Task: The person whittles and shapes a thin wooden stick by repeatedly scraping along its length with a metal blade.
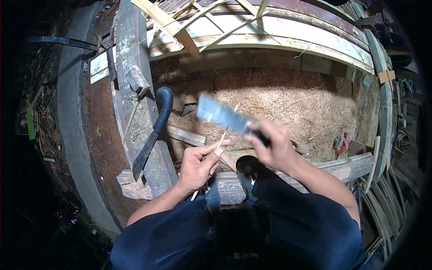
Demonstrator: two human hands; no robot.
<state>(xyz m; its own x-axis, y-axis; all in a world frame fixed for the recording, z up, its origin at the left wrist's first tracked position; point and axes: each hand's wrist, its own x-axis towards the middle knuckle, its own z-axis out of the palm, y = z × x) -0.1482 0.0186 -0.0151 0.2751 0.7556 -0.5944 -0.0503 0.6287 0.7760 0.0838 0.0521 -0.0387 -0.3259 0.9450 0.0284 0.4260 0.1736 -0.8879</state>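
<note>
Between the fingertips and thumb of my left hand (196, 169) is a thin bamboo stick (222, 137), slanting up and away from me. My right hand (274, 145) grips the dark handle of a broad-bladed knife (219, 113). Its blade is smeared by motion and crosses near the stick's upper end; whether they touch, I cannot tell. The stick's lower part runs behind my left hand. To the left, a machete (157, 129) with a curved black handle lies across the wooden beam (155, 159), apart from both hands.
A wooden block (137, 80) rests on the left beam. Pale boards (288, 38) with crossed strips span the back. Shavings (274, 96) cover the ground ahead. A red tool (341, 143) lies at right, near long strips (382, 211). A wooden rail (229, 186) runs by my feet.
</note>
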